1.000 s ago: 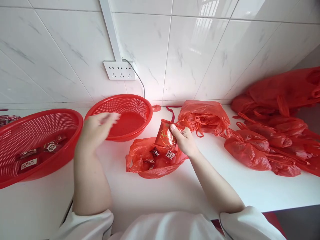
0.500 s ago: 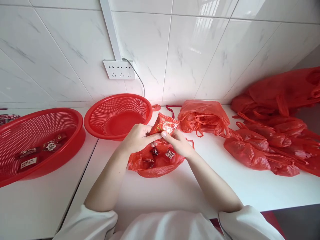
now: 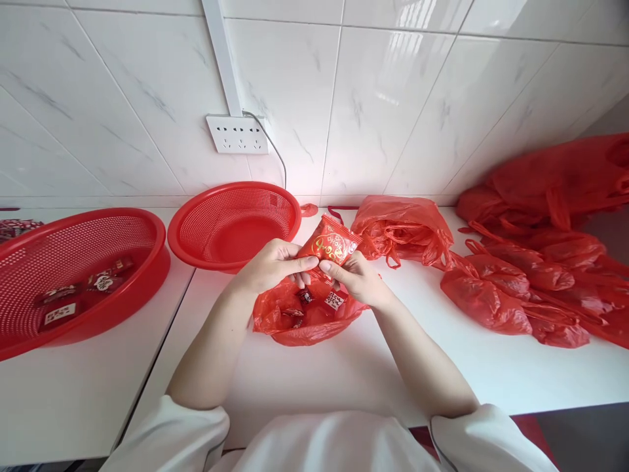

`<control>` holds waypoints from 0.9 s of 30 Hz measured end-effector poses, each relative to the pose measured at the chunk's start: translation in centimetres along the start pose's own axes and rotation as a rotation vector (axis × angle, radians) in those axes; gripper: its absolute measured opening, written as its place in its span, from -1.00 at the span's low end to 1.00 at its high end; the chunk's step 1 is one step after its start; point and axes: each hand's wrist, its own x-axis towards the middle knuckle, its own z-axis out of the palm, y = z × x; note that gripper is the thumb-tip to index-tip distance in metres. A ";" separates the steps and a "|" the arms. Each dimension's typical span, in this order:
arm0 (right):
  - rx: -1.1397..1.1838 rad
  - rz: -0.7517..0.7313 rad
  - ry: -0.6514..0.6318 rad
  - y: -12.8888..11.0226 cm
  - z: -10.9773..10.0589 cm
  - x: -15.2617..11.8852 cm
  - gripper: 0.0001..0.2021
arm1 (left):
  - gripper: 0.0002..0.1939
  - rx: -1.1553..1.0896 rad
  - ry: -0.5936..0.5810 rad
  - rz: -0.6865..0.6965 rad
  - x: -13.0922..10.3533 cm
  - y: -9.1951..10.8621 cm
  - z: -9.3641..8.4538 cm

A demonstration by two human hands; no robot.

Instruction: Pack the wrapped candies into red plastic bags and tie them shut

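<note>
At the left edge of the frame, a large red basket [image 3: 160, 236] with perforated walls, cut off by the border; on its floor a white-labelled packet [image 3: 59, 314] and several dark packets [image 3: 104, 282]. Its place beside the left forearm probably makes for a short reach on that side. Left of centre, a second red basket [image 3: 236, 241], set back toward the tiled wall, likely out of the arms' way. Mid-frame, the left hand [image 3: 272, 265] pinches the near left corner of a glossy red packet [image 3: 330, 242], thumb on top, fingers curled beneath. This packet is raised, tilted, printed face toward the wearer, above the far side of an open red bag [image 3: 304, 335] on the white counter [image 3: 314, 387]. Bag mouth spread wide, seemingly so that small packets [image 3: 335, 299] inside show from above. Just right, the right hand [image 3: 361, 278] is clamped on the same packet, its thumb tip close to the other thumb; a two-sided hold, perhaps for steadiness over the bag. Right of centre, a bundle of red plastic [image 3: 403, 229] lies near the wall. At the right of the frame, bulging red bags [image 3: 486, 301] lie heaped, apparently placed aside from the working spot; contents cannot be told.
</note>
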 end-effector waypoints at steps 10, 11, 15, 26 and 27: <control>0.024 0.076 0.087 -0.3 -1.6 -0.1 -0.74 | -0.75 0.389 0.009 -0.047 -1.6 1.0 -1.3; -0.013 0.094 0.058 -0.4 -1.8 -0.2 -0.74 | -0.75 0.443 0.049 -0.052 -2.0 1.2 -1.9; -0.288 0.255 -0.116 -0.2 -2.1 -0.5 -0.78 | -0.66 0.549 0.382 -0.092 -4.7 2.1 -4.5; -0.894 0.161 -0.069 1.9 0.4 -0.1 -0.81 | -0.31 0.960 1.076 -0.498 -10.1 -2.8 -14.3; -0.882 0.103 -0.053 1.8 0.6 0.2 -0.79 | -0.27 0.970 1.071 -0.603 -9.9 -3.5 -14.8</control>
